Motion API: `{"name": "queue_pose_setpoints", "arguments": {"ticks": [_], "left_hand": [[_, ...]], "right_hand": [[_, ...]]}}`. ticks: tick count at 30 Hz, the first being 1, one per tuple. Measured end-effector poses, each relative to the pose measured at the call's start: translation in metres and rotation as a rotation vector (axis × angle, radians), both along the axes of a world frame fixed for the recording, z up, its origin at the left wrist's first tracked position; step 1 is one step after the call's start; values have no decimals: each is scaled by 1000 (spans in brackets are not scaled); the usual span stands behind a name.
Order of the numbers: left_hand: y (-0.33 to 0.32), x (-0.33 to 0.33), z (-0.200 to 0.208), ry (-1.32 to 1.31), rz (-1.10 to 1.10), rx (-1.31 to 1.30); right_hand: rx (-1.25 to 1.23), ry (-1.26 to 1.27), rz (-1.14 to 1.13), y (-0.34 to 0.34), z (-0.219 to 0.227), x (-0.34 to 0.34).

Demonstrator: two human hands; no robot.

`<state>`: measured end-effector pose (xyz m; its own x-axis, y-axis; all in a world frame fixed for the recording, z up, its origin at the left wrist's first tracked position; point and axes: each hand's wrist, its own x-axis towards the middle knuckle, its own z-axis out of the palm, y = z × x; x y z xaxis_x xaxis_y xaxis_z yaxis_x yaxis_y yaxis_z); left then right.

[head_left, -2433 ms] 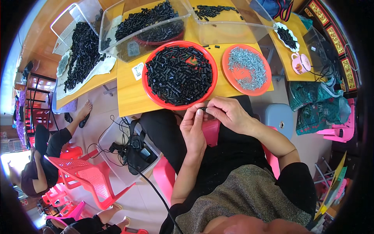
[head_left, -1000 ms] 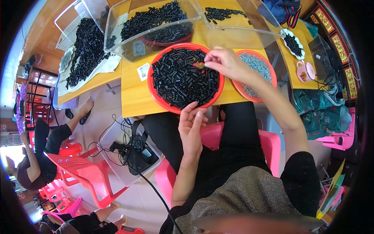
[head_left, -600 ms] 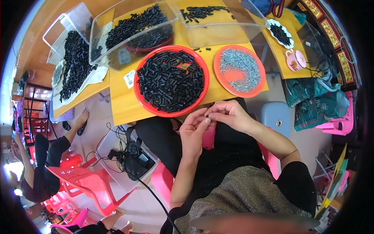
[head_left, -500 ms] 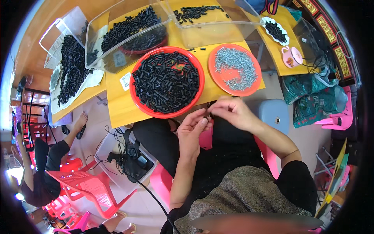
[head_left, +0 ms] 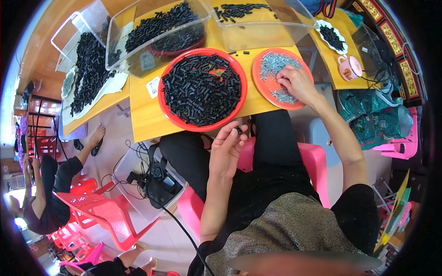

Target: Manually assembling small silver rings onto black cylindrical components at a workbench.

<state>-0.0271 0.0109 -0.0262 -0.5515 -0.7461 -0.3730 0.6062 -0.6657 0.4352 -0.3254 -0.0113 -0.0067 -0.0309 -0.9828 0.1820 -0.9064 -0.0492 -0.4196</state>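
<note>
Yellow table: it spans the middle of the frame before you, with clear plastic bins towards its far side.
Left hand: at frame centre, just below the table's near edge; your thumb and fingertips pinch a small black piece.
Black piece: its long axis seems to slant to lower right, though it is too small to be sure.
Right hand: right of centre, over the orange plate; your fingers are bent and nearly together, and whether they grip anything cannot be told.
Silvery pieces: above and below your right fingertips, axes pointing every way; your right hand is much the nearer.
Red basin: heaped with more black pieces, just upper left of your left fingertips.
Edges: a strip of yellow separates basin and plate; the near edge passes between your hands.
</note>
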Motion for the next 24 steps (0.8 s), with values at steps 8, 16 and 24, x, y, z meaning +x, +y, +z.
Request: {"name": "queue_pose_setpoints", "arguments": {"ticks": [8, 16, 24], "left_hand": [[-3, 5, -3, 93, 28, 11], [-2, 4, -2, 88, 89, 10], [6, -3, 9, -153, 167, -200]], "right_hand": [[-81, -223, 150, 22, 37, 68], [44, -538, 179, 47, 51, 137], [56, -505, 169, 47, 40, 144]]}}
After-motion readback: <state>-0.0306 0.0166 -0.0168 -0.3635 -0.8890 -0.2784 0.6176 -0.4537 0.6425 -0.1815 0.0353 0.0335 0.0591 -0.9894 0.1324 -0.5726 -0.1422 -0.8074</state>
